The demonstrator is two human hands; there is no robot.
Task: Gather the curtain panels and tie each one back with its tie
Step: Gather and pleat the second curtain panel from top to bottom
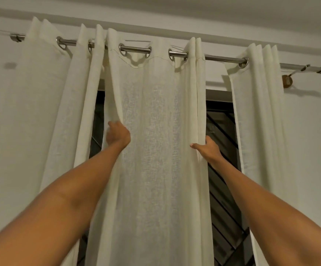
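Note:
Cream curtain panels hang by metal eyelets from a steel rod (223, 59). The middle panel (155, 131) hangs spread in front of me. My left hand (117, 134) grips its left edge, fingers curled into the fabric. My right hand (206, 148) pinches its right edge, thumb in front and fingers behind. Both arms reach up and forward. A left panel (46, 112) hangs beside it and a bunched right panel (261, 112) hangs near the rod's right end. No tie is in view.
A dark window with diagonal bars (223, 169) shows in the gaps between panels. A round wooden wall knob (287, 81) sits below the rod's right end. White wall lies on both sides, ceiling above.

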